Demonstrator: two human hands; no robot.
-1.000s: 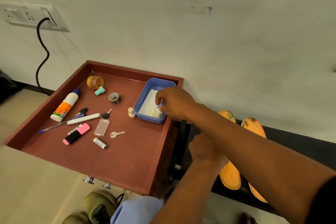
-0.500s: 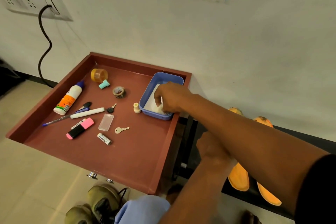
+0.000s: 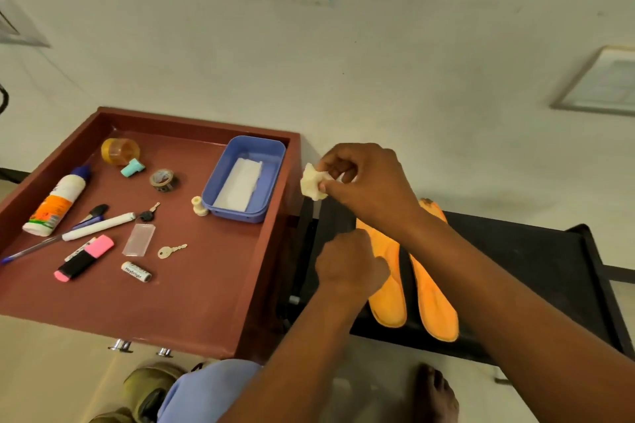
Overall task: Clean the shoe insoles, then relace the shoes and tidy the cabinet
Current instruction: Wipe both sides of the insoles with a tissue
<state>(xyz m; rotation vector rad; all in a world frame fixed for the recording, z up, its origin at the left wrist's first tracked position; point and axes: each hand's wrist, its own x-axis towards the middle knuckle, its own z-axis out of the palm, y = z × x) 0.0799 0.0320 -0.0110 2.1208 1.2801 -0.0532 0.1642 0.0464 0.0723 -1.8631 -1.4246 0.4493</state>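
- At the bottom edge of the frame, an olive shoe is seen on the pale floor, lower left, with a light blue clothed knee just right of it and a bare foot further right.
- Above these, a reddish-brown drawer tray fills the left half of the frame; a black low shelf lies to its right.
- Two orange insoles are laid side by side on the black shelf, right of centre; their long axes run from lower right to upper left, rounded heels nearer the bottom of the frame, toe ends partly hidden behind the forearm.
- The left hand is held at frame centre with fingers curled together; whether the insole beneath is gripped cannot be told.
- On the tray a battery, a pink highlighter, a pale key, a clear case, pens and a glue bottle are scattered.
- Higher up, the right hand is held over the gap between tray and shelf, its fingertips pinched on a crumpled white wipe.
- A blue tub holding folded white wipes is set in the tray's upper right corner, with a tape roll and an amber jar to its left.
- An off-white wall closes the upper frame; a framed panel is seen at the right edge.
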